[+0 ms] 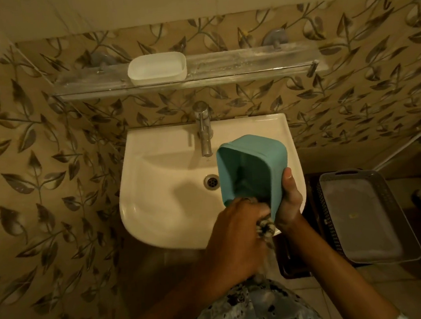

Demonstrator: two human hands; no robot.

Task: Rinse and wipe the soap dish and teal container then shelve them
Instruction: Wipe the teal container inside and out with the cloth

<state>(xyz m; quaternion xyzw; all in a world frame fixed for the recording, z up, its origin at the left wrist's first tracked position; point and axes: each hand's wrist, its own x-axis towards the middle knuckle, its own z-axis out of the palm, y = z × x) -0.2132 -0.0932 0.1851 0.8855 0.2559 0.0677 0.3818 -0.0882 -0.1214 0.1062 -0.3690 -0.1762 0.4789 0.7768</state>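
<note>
On the glass shelf point(222, 77) up and left of your hands, the white soap dish point(157, 68) already sits. Your left hand point(233, 236) is closed around a patterned cloth point(265, 227), pushing it into the teal container point(252, 168). The container is tipped over the washbasin point(161, 189), mouth towards you, long axis running away towards the tap point(203, 131). Your right hand point(289, 200) clasps its near right wall, so it is the nearer hand to lift it straight up to the shelf.

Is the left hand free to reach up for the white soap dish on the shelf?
Probably not yet: the left hand is busy pushing a cloth into the teal container. Nothing blocks the soap dish itself.
</note>
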